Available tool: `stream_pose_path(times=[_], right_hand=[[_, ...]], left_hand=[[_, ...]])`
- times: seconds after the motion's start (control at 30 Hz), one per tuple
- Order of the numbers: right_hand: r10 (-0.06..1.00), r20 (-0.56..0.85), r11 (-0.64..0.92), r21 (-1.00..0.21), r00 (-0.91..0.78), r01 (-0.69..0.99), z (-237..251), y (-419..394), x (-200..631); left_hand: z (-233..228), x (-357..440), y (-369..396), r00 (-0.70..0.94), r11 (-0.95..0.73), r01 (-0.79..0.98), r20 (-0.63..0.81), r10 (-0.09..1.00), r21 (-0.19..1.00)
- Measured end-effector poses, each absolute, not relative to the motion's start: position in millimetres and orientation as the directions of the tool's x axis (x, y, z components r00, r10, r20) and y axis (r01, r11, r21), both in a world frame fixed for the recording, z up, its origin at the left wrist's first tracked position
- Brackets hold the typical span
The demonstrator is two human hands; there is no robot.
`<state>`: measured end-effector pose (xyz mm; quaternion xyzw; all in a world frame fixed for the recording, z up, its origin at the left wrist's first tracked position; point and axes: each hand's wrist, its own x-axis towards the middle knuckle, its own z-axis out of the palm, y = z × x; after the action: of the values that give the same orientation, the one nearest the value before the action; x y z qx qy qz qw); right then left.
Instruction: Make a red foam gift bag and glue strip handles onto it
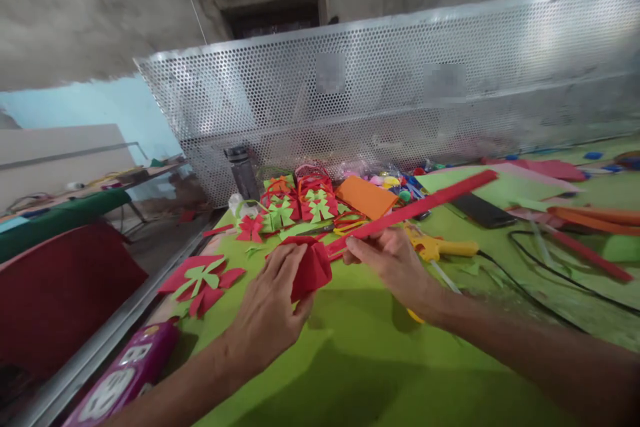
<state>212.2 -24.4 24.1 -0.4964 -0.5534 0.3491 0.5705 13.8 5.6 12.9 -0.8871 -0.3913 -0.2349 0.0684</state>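
My left hand (270, 300) grips a folded red paper piece (313, 267) above the green table (350, 360). My right hand (387, 260) pinches the near end of a long red paper strip (425, 203) that slants up to the right and meets the folded piece. A yellow glue gun (443, 248) lies just behind my right hand, its black cord (540, 270) trailing right.
Finished red and green paper baskets and flowers (295, 203) crowd the far middle, with an orange sheet (365, 197), a black phone (483, 210) and more strips (590, 253) at right. A red-green flower (200, 280) and a purple power strip (123, 380) sit at left. A perforated metal screen (400, 93) closes the back.
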Motion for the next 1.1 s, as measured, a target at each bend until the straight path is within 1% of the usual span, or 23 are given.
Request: stream_pose_path(times=[0.07, 0.2, 0.33, 0.43, 0.63, 0.73, 0.9, 1.1], right_hand=[[0.931, 0.309, 0.274, -0.943, 0.193, 0.189, 30.4, -28.5, 212.6], [0.905, 0.348, 0.287, -0.924, 0.244, 0.253, 42.4, -33.6, 212.0], [0.891, 0.382, 0.295, -0.899, 0.248, 0.323, 43.8, -31.6, 212.6], [0.886, 0.397, 0.288, -0.877, 0.241, 0.384, 37.7, -26.7, 215.0], [0.886, 0.403, 0.283, -0.862, 0.229, 0.42, 32.0, -21.4, 215.1], [0.893, 0.399, 0.293, -0.866, 0.206, 0.406, 32.7, -22.2, 212.5], [0.895, 0.395, 0.29, -0.868, 0.208, 0.404, 33.3, -24.3, 210.1], [0.902, 0.382, 0.264, -0.859, 0.204, 0.439, 37.4, -29.6, 205.6]], left_hand=[[11.0, 20.5, 9.5, 0.558, -0.7, 0.712, 0.562, 0.611, 0.053], [6.7, 32.5, 14.5, 0.549, -0.723, 0.691, 0.65, 0.525, 0.0], [-0.3, 38.3, 15.5, 0.561, -0.734, 0.672, 0.716, 0.415, -0.101], [-4.8, 37.1, 16.9, 0.578, -0.731, 0.663, 0.73, 0.365, -0.161], [-7.3, 29.8, 18.7, 0.593, -0.709, 0.669, 0.736, 0.327, -0.223], [-7.8, 29.3, 17.7, 0.605, -0.708, 0.661, 0.733, 0.309, -0.247], [-7.9, 31.9, 16.9, 0.606, -0.696, 0.668, 0.735, 0.304, -0.263], [-5.3, 33.4, 13.6, 0.622, -0.697, 0.657, 0.729, 0.286, -0.287]])
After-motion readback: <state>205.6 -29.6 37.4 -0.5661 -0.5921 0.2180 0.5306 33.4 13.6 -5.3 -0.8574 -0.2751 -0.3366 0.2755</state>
